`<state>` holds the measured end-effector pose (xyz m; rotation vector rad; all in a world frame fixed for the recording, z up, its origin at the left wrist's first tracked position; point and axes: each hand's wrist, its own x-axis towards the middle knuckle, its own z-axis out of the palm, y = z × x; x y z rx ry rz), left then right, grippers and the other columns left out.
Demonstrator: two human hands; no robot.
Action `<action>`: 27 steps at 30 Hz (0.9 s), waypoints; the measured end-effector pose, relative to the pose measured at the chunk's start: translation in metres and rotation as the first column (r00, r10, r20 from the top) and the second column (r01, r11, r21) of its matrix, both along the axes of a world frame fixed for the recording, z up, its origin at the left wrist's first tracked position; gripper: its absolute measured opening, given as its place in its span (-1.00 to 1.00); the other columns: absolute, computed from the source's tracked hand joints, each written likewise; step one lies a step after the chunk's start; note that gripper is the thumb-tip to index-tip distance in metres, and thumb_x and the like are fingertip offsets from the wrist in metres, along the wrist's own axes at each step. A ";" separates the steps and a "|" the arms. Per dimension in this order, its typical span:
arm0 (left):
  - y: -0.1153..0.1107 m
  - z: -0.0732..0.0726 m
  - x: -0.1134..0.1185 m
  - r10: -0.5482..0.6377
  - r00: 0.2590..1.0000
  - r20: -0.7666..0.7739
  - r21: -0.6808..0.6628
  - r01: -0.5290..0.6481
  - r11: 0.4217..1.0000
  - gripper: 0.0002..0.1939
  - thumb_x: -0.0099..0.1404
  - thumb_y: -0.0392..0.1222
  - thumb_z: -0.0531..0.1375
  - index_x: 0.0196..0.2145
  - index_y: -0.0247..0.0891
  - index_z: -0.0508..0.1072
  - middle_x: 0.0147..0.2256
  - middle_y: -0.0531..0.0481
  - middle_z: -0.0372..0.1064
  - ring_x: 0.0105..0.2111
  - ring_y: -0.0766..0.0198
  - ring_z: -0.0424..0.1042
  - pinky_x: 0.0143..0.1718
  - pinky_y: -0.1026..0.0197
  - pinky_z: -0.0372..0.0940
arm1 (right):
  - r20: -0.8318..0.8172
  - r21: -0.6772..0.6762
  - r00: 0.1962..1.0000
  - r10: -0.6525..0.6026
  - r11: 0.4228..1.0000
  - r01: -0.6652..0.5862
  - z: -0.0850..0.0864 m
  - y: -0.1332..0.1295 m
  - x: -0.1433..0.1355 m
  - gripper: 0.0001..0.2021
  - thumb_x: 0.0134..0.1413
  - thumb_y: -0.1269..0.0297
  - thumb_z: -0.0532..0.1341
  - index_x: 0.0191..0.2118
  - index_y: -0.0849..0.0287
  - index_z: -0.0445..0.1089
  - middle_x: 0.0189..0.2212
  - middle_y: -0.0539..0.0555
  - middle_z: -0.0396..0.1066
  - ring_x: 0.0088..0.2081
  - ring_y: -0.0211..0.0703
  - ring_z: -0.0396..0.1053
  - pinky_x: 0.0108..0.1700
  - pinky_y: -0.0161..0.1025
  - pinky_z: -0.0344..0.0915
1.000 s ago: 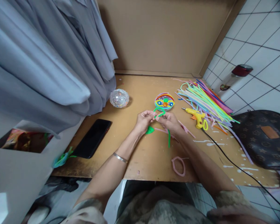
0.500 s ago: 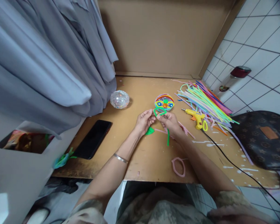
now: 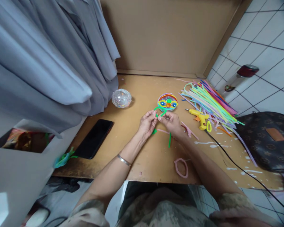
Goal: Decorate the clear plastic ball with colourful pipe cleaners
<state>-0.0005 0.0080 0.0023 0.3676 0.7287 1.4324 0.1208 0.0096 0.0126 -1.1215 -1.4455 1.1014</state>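
Observation:
Both hands meet over the middle of the table. A bent green pipe cleaner [image 3: 165, 110] forms an open loop between them. My left hand [image 3: 147, 124] pinches one side of it, and my right hand [image 3: 171, 124] pinches the other. A green tail [image 3: 169, 141] hangs below my right hand. Under my left hand lies a green piece [image 3: 154, 131], partly hidden. Just beyond the fingers sits a round, colourful decorated ball [image 3: 167, 102] with blue and white eye-like circles.
A clear ball [image 3: 121, 98] and a black phone [image 3: 94, 138] are on the left. Pipe cleaners [image 3: 208, 99], a yellow glue gun [image 3: 199, 118] with a cord and a dark bag [image 3: 269, 142] lie right. A pink loop [image 3: 181, 168] rests near the front edge [image 3: 151, 181].
The green pipe cleaner's loop has changed shape and its left side now reaches my left fingers. My left hand has shifted slightly right, covering more of the green piece. The view has tilted slightly.

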 end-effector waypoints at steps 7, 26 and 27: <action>0.000 0.000 0.000 0.000 0.999 0.046 -0.013 0.000 1.000 -0.86 0.13 -0.45 0.32 -0.48 -0.35 0.43 -0.52 0.10 0.37 -0.58 0.58 0.30 -0.47 0.53 0.28 | -0.024 -0.025 1.000 0.016 1.000 -0.017 0.006 -0.002 0.000 -0.71 -0.22 0.06 0.36 -0.57 0.14 0.34 -0.68 -0.10 0.26 -0.58 -0.34 0.12 -0.53 -0.34 0.05; 0.007 0.002 -0.022 0.070 0.868 -0.492 0.215 0.043 0.976 -0.97 -0.02 -0.31 0.27 -0.54 -0.31 0.47 -0.66 0.15 0.27 -0.69 0.50 0.13 -0.63 0.36 -0.01 | 0.216 0.042 0.973 -0.077 0.997 0.070 0.005 0.000 0.002 -0.93 -0.23 0.29 0.20 -0.55 0.18 0.36 -0.65 -0.08 0.28 -0.58 -0.32 0.16 -0.45 -0.29 0.06; 0.006 0.004 -0.023 0.052 0.868 -0.494 0.207 0.059 0.977 -0.97 -0.01 -0.31 0.26 -0.56 -0.31 0.46 -0.67 0.14 0.27 -0.69 0.50 0.13 -0.63 0.35 -0.01 | 0.227 0.044 0.971 -0.073 0.997 0.064 0.005 -0.001 0.002 -0.92 -0.22 0.29 0.19 -0.55 0.18 0.36 -0.64 -0.07 0.28 -0.57 -0.31 0.16 -0.44 -0.28 0.07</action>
